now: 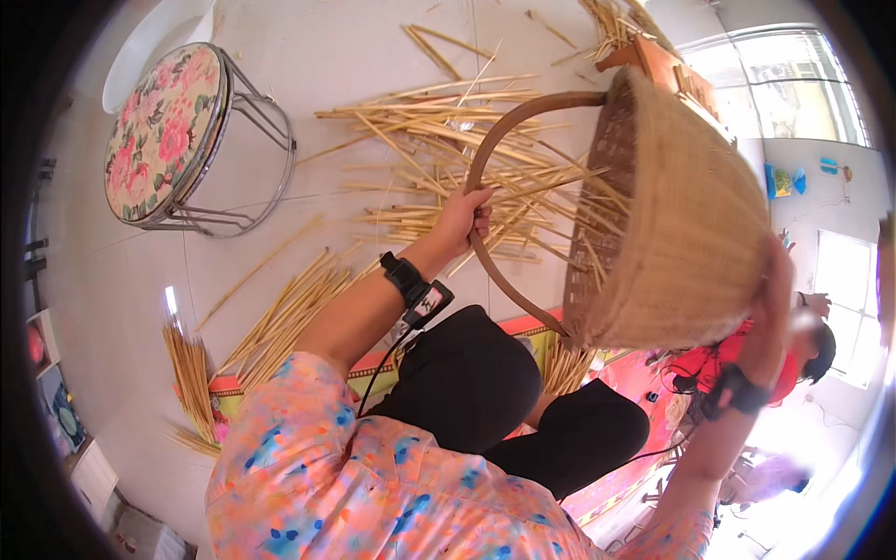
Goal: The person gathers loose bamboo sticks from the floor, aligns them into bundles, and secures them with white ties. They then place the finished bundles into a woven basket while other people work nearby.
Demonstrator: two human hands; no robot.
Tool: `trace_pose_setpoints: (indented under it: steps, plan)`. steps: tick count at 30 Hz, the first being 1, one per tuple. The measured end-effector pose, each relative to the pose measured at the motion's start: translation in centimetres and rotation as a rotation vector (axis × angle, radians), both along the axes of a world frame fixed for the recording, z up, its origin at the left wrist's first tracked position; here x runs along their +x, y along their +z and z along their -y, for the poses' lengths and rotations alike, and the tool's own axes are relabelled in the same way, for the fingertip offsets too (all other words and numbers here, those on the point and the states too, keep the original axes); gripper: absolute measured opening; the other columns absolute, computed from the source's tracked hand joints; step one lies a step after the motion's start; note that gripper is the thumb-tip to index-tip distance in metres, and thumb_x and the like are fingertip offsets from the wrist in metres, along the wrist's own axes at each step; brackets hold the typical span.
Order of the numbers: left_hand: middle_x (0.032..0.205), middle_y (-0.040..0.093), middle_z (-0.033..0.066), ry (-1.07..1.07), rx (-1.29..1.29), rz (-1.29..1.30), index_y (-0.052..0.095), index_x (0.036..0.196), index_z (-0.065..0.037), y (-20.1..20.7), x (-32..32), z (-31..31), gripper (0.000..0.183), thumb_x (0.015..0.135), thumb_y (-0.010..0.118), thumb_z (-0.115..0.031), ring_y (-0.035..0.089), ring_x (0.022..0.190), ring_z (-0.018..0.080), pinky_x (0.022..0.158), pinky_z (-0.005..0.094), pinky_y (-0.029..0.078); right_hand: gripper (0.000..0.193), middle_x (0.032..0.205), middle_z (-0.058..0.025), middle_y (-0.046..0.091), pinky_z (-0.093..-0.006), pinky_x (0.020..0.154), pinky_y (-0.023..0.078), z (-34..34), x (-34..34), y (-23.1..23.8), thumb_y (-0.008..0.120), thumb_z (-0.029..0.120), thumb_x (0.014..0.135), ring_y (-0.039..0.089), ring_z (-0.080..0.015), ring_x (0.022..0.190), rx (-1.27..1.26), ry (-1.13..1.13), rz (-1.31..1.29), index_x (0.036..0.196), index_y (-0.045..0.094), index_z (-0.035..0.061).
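A brown woven basket [695, 215] is held up on its side, its mouth facing left. My left hand [464, 219] is closed round the basket's curved handle [495, 131]. Against the basket's base at the right lies my right hand [773, 280], holding it there; motion blurs its fingers. Thin straw-coloured sticks [602, 205] poke out of the basket's mouth, over a loose heap of similar sticks [420, 112] on the floor. Most of the basket's inside is hidden.
A round stool [168, 140] with a floral seat stands at the upper left. More sticks [289, 317] lie left of my knees, beside an upright bundle [191, 373]. A colourful mat [635, 392] spreads beneath me. Another person in red [719, 369] is at the right.
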State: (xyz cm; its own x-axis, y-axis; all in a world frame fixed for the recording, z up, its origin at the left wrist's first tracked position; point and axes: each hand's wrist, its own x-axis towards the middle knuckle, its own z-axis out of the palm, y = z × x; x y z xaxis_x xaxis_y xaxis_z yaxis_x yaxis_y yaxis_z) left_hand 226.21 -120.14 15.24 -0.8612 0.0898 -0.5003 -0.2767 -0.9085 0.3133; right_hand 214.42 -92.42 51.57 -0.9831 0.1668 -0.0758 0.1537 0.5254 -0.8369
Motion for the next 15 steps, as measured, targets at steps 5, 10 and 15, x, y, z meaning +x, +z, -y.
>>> trace_pose_setpoints:
  steps: [5, 10, 15]
  plan:
    - [0.068, 0.048, 0.0036, -0.105, 0.084, -0.012, 0.042, 0.098, -0.012, 0.8, -0.7, -3.1, 0.022, 0.091, 0.056, -0.027, 0.043, 0.048, 0.0130, 0.045, 0.0286, 0.039, 0.040, 0.111, -0.0101, 0.060, -0.0304, 0.087, 0.044, 3.0, 1.7, 3.6, 0.050, 0.027, 0.091, 0.057, -0.0172, 0.100, 0.108, 0.168, -0.126, 0.117, 0.056, -0.0024]
    - [0.073, 0.051, 0.0033, -0.235, -0.335, -0.038, 0.051, 0.097, -0.010, 2.2, -2.6, -3.5, 0.032, 0.090, 0.053, -0.041, 0.049, 0.062, 0.0155, 0.056, 0.0314, 0.042, 0.042, 0.120, -0.0119, 0.056, -0.0316, 0.098, 0.038, -0.5, 2.1, 8.1, 0.045, 0.027, 0.094, 0.052, -0.0185, 0.111, 0.363, 0.260, -0.044, 0.124, 0.052, -0.0011]
    - [0.073, 0.051, 0.0022, -0.126, -0.663, -0.024, 0.057, 0.090, -0.005, 2.1, -2.5, 0.5, 0.043, 0.089, 0.051, -0.048, 0.047, 0.066, 0.0135, 0.058, 0.0288, 0.038, 0.038, 0.118, -0.0126, 0.057, -0.0311, 0.095, 0.039, -2.9, 2.1, 5.0, 0.043, 0.021, 0.095, 0.054, -0.0185, 0.107, -0.011, 0.081, -0.039, 0.124, 0.051, -0.0019]
